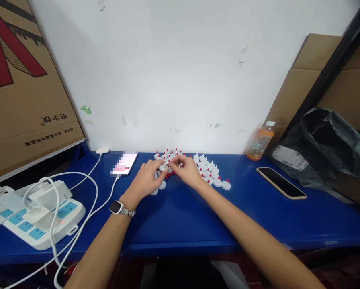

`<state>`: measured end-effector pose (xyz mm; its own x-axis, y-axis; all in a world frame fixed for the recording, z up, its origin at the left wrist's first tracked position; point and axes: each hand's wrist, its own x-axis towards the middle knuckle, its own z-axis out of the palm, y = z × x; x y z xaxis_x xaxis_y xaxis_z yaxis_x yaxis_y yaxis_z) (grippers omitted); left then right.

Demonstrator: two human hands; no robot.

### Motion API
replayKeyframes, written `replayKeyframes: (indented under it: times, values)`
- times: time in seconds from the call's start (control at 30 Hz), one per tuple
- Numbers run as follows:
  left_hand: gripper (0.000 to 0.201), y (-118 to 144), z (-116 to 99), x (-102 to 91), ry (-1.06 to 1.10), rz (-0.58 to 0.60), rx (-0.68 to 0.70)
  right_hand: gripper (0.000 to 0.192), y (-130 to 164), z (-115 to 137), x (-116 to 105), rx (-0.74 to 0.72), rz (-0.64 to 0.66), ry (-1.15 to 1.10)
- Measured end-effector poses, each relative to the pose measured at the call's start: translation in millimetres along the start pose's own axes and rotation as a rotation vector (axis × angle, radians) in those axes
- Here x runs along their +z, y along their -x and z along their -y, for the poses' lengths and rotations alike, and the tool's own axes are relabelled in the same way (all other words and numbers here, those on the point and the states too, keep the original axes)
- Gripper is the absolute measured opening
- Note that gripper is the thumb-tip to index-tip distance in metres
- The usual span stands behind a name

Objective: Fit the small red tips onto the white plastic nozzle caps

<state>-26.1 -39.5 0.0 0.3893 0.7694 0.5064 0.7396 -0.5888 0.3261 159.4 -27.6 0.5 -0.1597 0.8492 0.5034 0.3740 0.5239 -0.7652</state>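
Pinching one small white cap between both hands — left hand, right hand — the person does best gripping it squarely over the pile of caps.

Caps lay on the table against the wall, both hands among them. Left: a phone, then a power strip under a box. Right: a bottle, a second phone, a bag.

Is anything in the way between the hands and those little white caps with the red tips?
No. Both the left hand and the right hand already rest in the pile of white caps, fingers touching a cap between them.
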Motion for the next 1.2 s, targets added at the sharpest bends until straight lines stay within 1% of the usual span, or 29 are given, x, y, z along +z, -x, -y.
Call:
replayKeyframes:
  times: [0.07, 0.1, 0.17, 0.33, 0.5, 0.63, 0.73, 0.8, 0.87, 0.93, 0.97, 1.03, 1.1, 1.17, 1.2]
  values:
    - [0.034, -0.2, -5.8, -0.1, 0.010, -0.006, 0.024, 0.020, -3.6, 3.0, 3.0, 0.066, -0.128, -0.297]
    - [0.033, -0.2, -8.4, -0.1, 0.011, -0.002, 0.034, 0.024, -5.0, 4.0, 5.2, 0.087, -0.162, -0.383]
    - [0.031, 0.1, -12.3, 0.0, 0.002, 0.009, 0.048, 0.028, -6.1, 4.8, 10.0, 0.116, -0.190, -0.458]
    - [0.026, 1.3, -16.7, -2.1, -0.036, 0.025, 0.071, 0.035, -1.6, 4.2, 15.0, 0.117, -0.166, -0.544]
    - [0.025, 2.0, -20.5, -2.4, 0.002, 0.064, 0.105, 0.038, 4.3, 3.2, 16.3, 0.097, -0.169, -0.516]
    - [0.027, 4.3, -23.0, 1.1, 0.063, 0.056, 0.088, 0.032, 9.6, 6.4, 19.6, 0.020, -0.226, -0.417]
    - [0.039, 4.2, -25.5, 4.3, 0.143, 0.049, 0.073, 0.029, 12.6, 9.8, 15.4, -0.019, -0.216, -0.357]
    - [0.054, 1.8, -27.1, 6.8, 0.170, 0.035, 0.062, 0.028, 12.3, 9.7, 5.5, -0.015, -0.164, -0.362]
    - [0.070, -3.1, -28.7, 9.1, 0.170, 0.019, 0.057, 0.028, 8.6, 6.4, -11.5, 0.000, -0.110, -0.381]
    - [0.081, -11.0, -30.8, 10.1, 0.160, 0.024, 0.053, 0.029, 0.4, -1.0, -34.4, 0.015, -0.111, -0.357]
    - [0.082, -16.0, -32.2, 10.1, 0.153, 0.036, 0.050, 0.027, -5.5, -6.2, -46.9, 0.020, -0.143, -0.314]
    - [0.073, -27.9, -35.1, 9.8, 0.130, 0.065, 0.044, 0.021, -20.8, -19.9, -70.4, 0.031, -0.228, -0.169]
    - [0.060, -40.5, -37.6, 11.0, 0.093, 0.090, 0.050, 0.013, -39.1, -37.1, -87.4, 0.064, -0.256, 0.030]
    - [0.051, -51.4, -38.9, 14.8, 0.069, 0.102, 0.062, 0.008, -57.8, -55.9, -94.6, 0.129, -0.251, 0.228]
    - [0.048, -55.3, -39.2, 17.6, 0.065, 0.101, 0.066, 0.006, -66.6, -65.1, -94.5, 0.153, -0.221, 0.350]
